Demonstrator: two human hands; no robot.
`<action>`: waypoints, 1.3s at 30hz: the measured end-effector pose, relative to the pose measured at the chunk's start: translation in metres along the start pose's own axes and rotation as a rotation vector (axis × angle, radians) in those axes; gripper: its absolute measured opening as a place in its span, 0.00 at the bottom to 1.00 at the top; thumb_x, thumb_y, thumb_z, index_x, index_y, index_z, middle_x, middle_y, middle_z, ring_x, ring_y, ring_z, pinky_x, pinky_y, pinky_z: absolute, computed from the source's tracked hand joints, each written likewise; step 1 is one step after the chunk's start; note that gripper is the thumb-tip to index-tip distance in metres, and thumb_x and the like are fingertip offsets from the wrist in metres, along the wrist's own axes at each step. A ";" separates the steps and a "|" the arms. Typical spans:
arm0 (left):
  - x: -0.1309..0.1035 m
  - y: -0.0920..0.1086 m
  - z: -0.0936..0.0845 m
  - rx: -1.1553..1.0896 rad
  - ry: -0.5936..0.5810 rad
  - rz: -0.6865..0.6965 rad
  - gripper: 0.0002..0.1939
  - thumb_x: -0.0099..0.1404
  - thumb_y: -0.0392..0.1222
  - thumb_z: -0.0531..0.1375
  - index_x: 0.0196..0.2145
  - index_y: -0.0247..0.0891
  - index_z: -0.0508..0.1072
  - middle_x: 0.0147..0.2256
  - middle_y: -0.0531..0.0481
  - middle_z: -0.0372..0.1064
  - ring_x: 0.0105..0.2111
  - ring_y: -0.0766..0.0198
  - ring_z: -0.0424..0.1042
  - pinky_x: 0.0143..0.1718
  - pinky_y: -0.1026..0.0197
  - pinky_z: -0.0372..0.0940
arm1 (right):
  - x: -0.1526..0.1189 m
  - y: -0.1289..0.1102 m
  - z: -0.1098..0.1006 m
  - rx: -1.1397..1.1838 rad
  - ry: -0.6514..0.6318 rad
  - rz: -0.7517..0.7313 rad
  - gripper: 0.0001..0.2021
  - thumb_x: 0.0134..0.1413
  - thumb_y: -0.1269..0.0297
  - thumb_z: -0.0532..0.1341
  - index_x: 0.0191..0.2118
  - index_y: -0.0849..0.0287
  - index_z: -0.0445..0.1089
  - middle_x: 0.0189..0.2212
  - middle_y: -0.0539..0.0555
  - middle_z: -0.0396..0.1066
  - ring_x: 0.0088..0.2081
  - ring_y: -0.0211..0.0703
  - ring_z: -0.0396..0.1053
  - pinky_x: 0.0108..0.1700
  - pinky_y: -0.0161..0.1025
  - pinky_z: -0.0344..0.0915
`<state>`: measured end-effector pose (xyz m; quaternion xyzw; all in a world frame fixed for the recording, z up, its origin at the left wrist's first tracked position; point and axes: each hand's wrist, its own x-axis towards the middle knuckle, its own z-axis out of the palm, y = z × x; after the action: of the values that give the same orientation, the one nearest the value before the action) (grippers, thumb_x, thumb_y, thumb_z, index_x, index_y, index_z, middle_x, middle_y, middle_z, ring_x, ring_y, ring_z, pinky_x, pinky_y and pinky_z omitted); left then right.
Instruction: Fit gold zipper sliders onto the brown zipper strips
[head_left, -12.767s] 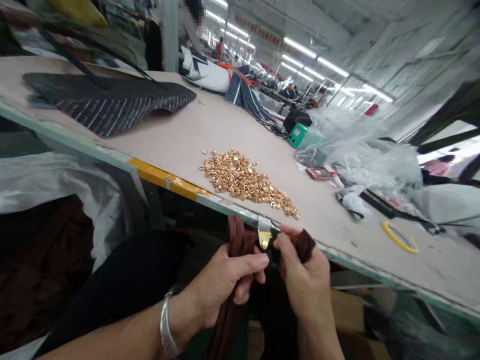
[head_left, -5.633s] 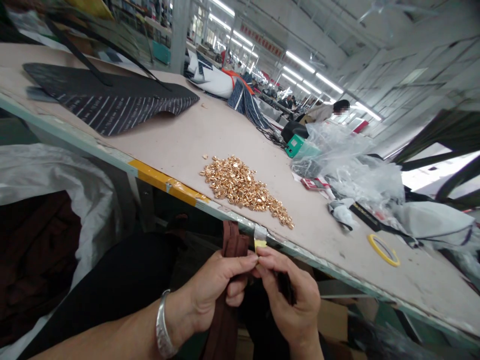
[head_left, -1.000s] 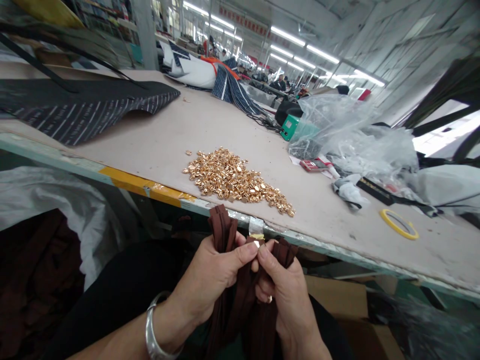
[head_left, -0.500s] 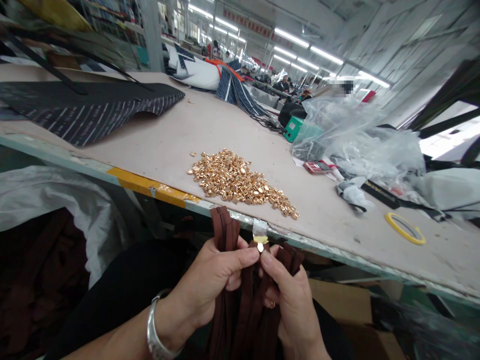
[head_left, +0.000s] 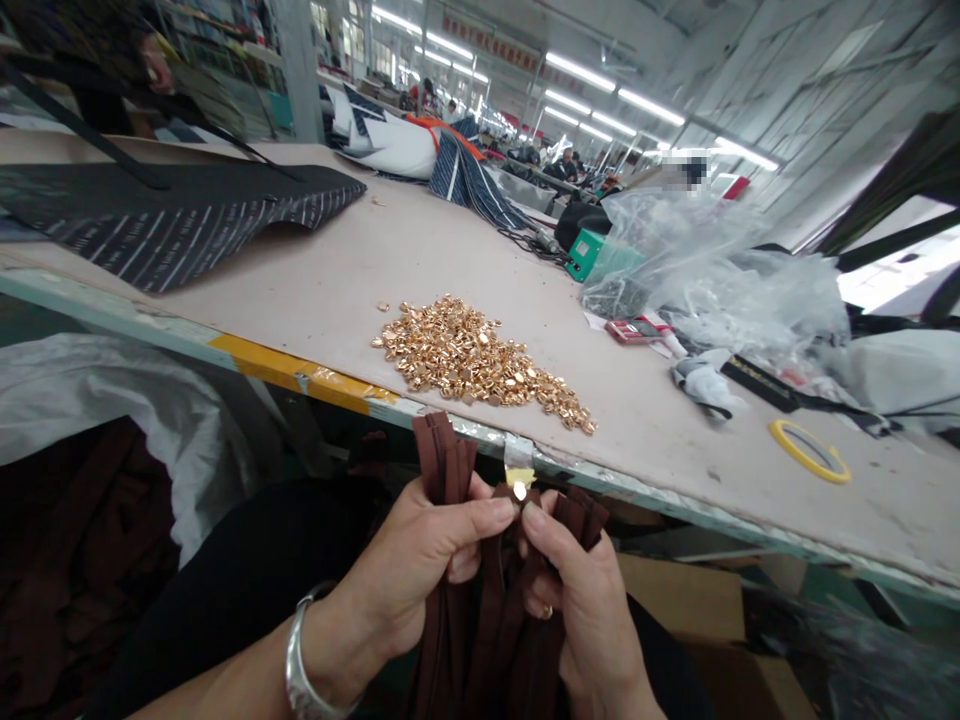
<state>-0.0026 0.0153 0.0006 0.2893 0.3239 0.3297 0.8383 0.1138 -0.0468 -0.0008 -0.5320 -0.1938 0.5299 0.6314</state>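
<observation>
My left hand (head_left: 420, 570) grips a bundle of brown zipper tapes (head_left: 442, 465) that rises above the table's near edge and hangs down between my hands. My right hand (head_left: 574, 590) holds more of the brown tape ends. Thumbs and forefingers of both hands meet on a small gold slider (head_left: 520, 490), just below a tape-wrapped metal tab (head_left: 517, 455) fixed to the table edge. A heap of gold sliders (head_left: 472, 360) lies on the table just beyond my hands.
The long work table (head_left: 337, 270) carries dark striped fabric (head_left: 180, 215) at the left, crumpled clear plastic bags (head_left: 712, 290), a green box (head_left: 589, 255) and a yellow tape ring (head_left: 810, 450) at the right. A white sack of brown material (head_left: 90, 470) sits at my left. People work far behind.
My hands stay together at the table edge with the tapes; over the last second they have barely shifted. Earlier, only one tape bundle showed; now both hands hold bunches.
</observation>
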 end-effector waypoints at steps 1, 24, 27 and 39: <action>0.000 0.000 0.000 0.007 0.006 0.009 0.12 0.51 0.39 0.68 0.22 0.36 0.67 0.15 0.61 0.56 0.14 0.78 0.50 0.15 0.72 0.45 | 0.001 0.000 0.000 -0.005 0.001 0.000 0.19 0.42 0.56 0.72 0.24 0.60 0.62 0.15 0.40 0.57 0.13 0.23 0.45 0.13 0.23 0.48; -0.001 0.000 0.014 0.021 0.121 0.059 0.14 0.54 0.47 0.67 0.23 0.36 0.68 0.17 0.58 0.63 0.16 0.74 0.58 0.17 0.72 0.54 | 0.018 -0.031 -0.005 -0.507 -0.094 -0.259 0.14 0.54 0.54 0.65 0.27 0.61 0.69 0.19 0.47 0.66 0.19 0.31 0.57 0.19 0.29 0.53; -0.001 0.001 0.012 0.087 0.134 0.089 0.14 0.55 0.47 0.67 0.23 0.36 0.69 0.21 0.54 0.68 0.23 0.69 0.66 0.25 0.68 0.63 | 0.017 -0.034 0.001 -0.571 -0.143 -0.253 0.14 0.55 0.55 0.64 0.26 0.60 0.68 0.19 0.48 0.68 0.21 0.34 0.61 0.22 0.32 0.56; 0.003 0.003 0.012 0.060 0.092 0.032 0.17 0.56 0.53 0.66 0.26 0.38 0.68 0.13 0.63 0.52 0.12 0.77 0.45 0.12 0.71 0.39 | 0.037 -0.049 0.030 -1.257 0.354 -0.859 0.12 0.59 0.60 0.59 0.26 0.55 0.59 0.20 0.46 0.62 0.22 0.39 0.60 0.26 0.36 0.53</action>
<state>0.0074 0.0160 0.0090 0.3038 0.3671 0.3462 0.8081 0.1250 0.0056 0.0412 -0.7448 -0.5430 -0.0628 0.3827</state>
